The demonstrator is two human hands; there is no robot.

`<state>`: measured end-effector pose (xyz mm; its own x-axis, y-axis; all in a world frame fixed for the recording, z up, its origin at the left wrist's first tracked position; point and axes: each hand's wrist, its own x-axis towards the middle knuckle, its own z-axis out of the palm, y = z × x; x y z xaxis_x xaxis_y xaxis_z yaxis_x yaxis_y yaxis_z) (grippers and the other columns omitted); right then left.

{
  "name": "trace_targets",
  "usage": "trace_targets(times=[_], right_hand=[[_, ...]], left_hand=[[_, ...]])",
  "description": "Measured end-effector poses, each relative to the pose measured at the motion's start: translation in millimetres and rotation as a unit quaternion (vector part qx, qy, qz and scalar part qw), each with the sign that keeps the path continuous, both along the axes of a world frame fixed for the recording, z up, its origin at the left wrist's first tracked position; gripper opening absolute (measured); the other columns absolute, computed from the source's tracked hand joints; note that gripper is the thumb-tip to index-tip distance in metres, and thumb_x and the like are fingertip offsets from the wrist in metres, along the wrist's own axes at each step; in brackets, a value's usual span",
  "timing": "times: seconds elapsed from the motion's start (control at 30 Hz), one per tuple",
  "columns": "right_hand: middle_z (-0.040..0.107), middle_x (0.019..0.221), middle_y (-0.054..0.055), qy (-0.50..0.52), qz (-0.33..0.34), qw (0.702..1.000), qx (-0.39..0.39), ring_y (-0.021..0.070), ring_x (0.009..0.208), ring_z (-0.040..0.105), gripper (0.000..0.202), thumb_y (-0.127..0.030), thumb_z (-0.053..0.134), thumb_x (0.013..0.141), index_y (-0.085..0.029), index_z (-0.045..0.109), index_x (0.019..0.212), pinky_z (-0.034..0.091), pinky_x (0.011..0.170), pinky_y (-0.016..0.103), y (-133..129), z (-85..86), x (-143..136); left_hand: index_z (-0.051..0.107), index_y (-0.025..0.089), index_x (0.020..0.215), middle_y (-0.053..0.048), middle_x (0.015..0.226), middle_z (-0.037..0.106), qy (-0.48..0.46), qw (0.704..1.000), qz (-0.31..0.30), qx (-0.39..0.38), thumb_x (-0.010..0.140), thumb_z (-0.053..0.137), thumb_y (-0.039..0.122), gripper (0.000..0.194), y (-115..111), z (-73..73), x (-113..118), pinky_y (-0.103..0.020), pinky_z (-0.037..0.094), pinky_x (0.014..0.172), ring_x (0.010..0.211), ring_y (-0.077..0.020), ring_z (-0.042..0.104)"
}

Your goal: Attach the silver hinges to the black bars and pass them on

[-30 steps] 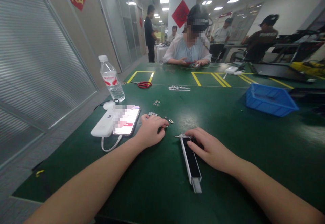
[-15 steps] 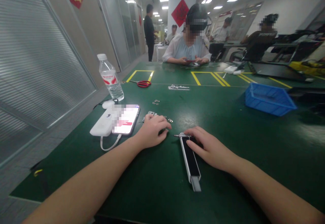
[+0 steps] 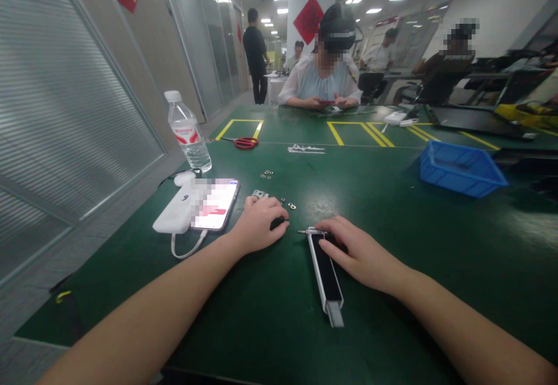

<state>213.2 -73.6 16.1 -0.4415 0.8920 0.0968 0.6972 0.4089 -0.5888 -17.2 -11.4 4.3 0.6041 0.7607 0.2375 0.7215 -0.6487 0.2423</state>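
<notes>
Currently right hand flat on far end of black bar, fingers extended, no grip; bar's long axis runs toward body. Left hand curled over small metal parts on table, grip unclear.

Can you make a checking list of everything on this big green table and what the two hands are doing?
Surface: green table with yellow marked boxes.
Job's things: long metal rail with a dark middle; small metal parts.
Clutter: water bottle, phone, white power bank, red scissors, blue bin.
Hands: left hand lies knuckles-up over the small parts; right hand rests on the rail's far end.
Cables: white cable loops from the power bank.
Surroundings: a person seated opposite, others behind.
</notes>
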Motion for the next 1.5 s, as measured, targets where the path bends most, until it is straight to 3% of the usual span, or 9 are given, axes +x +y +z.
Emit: trace_targets(times=[0.27, 0.67, 1.5], right_hand=[[0.06, 0.104, 0.009, 0.0, 0.0, 1.0, -0.002, 0.0207, 0.092, 0.058, 0.025, -0.029, 0.044, 0.095, -0.019, 0.059, 0.112, 0.049, 0.082, 0.039, 0, 0.2, 0], [0.06, 0.104, 0.009, 0.012, 0.004, 1.0, 0.008, 0.0209, 0.094, 0.058, 0.021, -0.029, 0.046, 0.094, -0.02, 0.058, 0.108, 0.048, 0.084, 0.04, 1, -5.6, 2], [0.058, 0.104, 0.009, 0.008, 0.006, 1.0, -0.01, 0.0208, 0.095, 0.056, 0.022, -0.029, 0.044, 0.095, -0.017, 0.057, 0.108, 0.047, 0.085, 0.04, 1, -5.2, 2]], left_hand=[[0.061, 0.021, 0.087, 0.001, 0.095, 0.065, 0.001, 1.0, -0.017, 0.003, 0.086, 0.055, 0.023, 0.007, 0, 1.3, 1, -0.037, 0.026, 0.084, 0.096, -0.0182, 0.057], [0.06, 0.02, 0.084, 0.003, 0.088, 0.069, -0.03, 0.995, -0.098, 0.01, 0.087, 0.051, 0.021, 0.01, -11, 4.6, 8, -0.036, 0.026, 0.085, 0.088, -0.0146, 0.06], [0.062, 0.02, 0.09, 0.002, 0.087, 0.071, -0.075, 0.99, -0.114, 0.018, 0.086, 0.048, 0.019, 0.014, -8, 0.1, 6, -0.036, 0.027, 0.085, 0.085, -0.015, 0.062]])
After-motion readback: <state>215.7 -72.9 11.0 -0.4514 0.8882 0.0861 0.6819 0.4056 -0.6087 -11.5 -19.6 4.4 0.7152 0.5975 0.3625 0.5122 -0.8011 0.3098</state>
